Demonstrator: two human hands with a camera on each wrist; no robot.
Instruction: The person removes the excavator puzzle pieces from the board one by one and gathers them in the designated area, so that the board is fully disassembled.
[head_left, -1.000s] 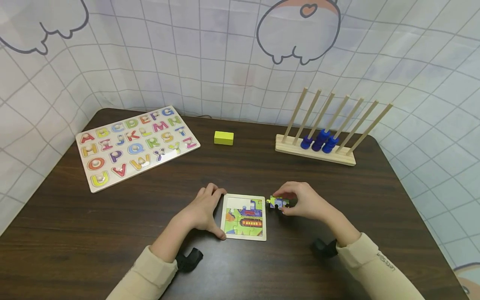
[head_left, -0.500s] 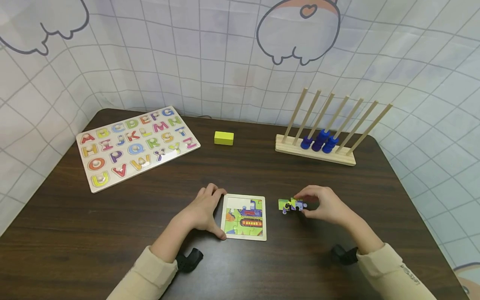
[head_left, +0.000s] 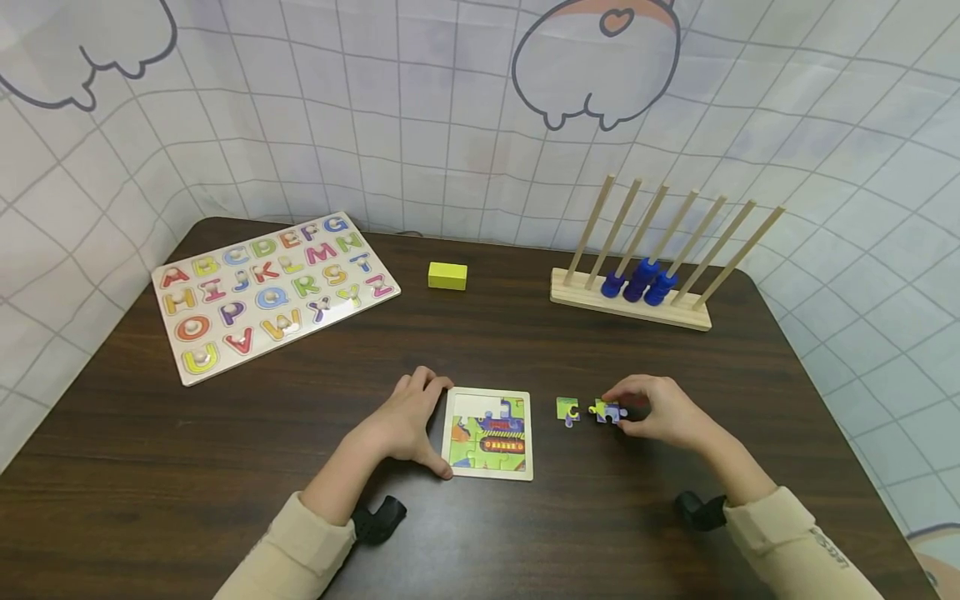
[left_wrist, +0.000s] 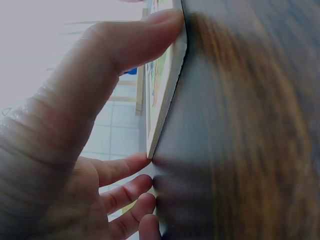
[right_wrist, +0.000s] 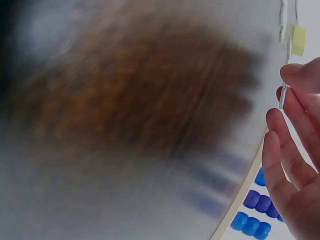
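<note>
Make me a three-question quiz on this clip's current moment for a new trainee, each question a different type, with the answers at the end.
1. Fill in the blank: The right hand pinches a ____.

2. True or false: The yellow block sits on the puzzle tray.

3. Multiple choice: How many upright pegs does the wooden rack have?
A) five
B) seven
C) nine

Key:
1. puzzle piece
2. False: the yellow block rests on the table, apart from the puzzle tray.
3. B
</note>
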